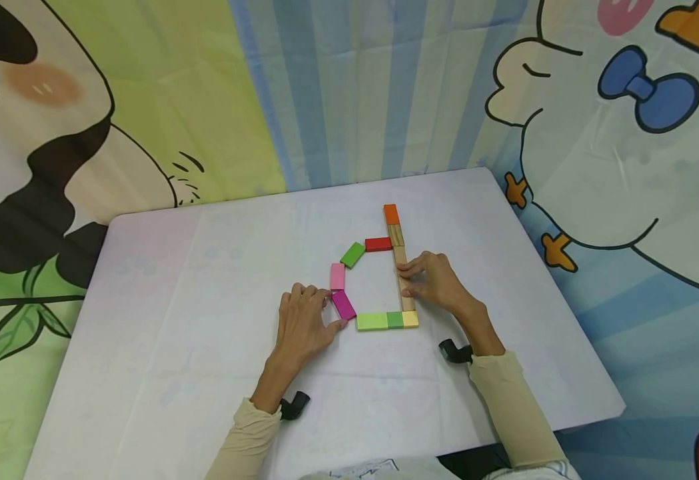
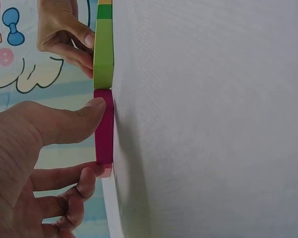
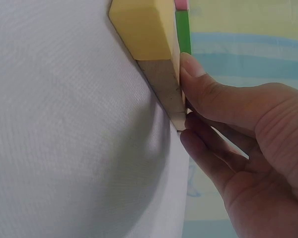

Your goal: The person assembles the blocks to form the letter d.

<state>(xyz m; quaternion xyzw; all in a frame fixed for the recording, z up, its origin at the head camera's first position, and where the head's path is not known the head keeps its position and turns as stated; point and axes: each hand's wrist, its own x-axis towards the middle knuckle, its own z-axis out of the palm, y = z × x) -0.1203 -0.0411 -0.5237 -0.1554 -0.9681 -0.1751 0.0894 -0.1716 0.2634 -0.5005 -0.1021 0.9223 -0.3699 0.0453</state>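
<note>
On the white table, small coloured blocks form a closed outline. My left hand [image 1: 302, 325] pinches a magenta block [image 2: 105, 131] on its left side, thumb at the near end and index finger at the far end. My right hand [image 1: 443, 283] holds the plain wooden blocks [image 1: 400, 255] of the right side between thumb and fingertips; the fingers partly hide them. Along the near side run a light green block [image 1: 372, 322], a green block [image 1: 394, 320] and a yellow block [image 1: 410, 319]. A pink block [image 1: 337, 277] adjoins the magenta one.
Beyond the pink block, a tilted green block [image 1: 352, 255] and a red block [image 1: 378, 245] curve toward the wooden column. An orange block [image 1: 391, 214] tops that column. The table [image 1: 205, 373] meets a cartoon-printed cloth [image 1: 349, 93] at its far edge.
</note>
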